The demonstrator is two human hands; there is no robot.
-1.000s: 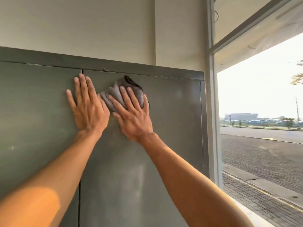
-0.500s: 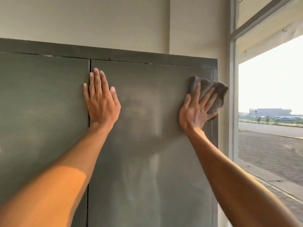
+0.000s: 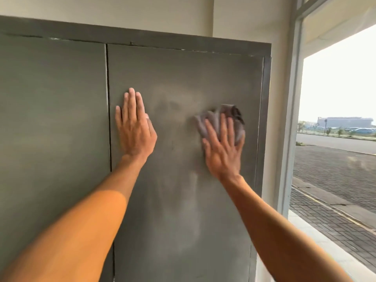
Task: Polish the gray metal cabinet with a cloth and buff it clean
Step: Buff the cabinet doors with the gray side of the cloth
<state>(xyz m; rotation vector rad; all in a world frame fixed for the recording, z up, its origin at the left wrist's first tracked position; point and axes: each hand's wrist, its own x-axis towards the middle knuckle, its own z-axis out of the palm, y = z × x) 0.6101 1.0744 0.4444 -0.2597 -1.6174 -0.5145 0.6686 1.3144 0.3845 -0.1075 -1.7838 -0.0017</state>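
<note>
The gray metal cabinet (image 3: 50, 129) is standing tall against a pale wall (image 3: 122, 11), filling most of what I am looking at, with its right edge close to a big window (image 3: 335, 88) that is letting in bright daylight. Outside the glass, a paved road and a low building far off are showing. The cabinet's two doors are sitting closed, meeting at a thin dark seam (image 3: 108, 119) that is running top to bottom. The right door (image 3: 179, 200) is carrying hazy, lighter smears down its middle.

The person is reaching both bare arms up to that right door. The left hand (image 3: 135, 133) is lying flat on the metal just to the right of the seam, its fingers (image 3: 132, 102) stretched straight, close together and pointing up, holding nothing. The right hand (image 3: 222, 153) is working nearer the door's right edge, at about the same height and well apart from the left one. It is pressing a crumpled gray cloth (image 3: 227, 110) against the door, with its fingers (image 3: 223, 129) spread and fairly straight over the fabric rather than curled around it. The cloth is bunching out above and beside the fingertips, a darker fold showing at its upper right. Both the right hand and the cloth are looking blurred.
</note>
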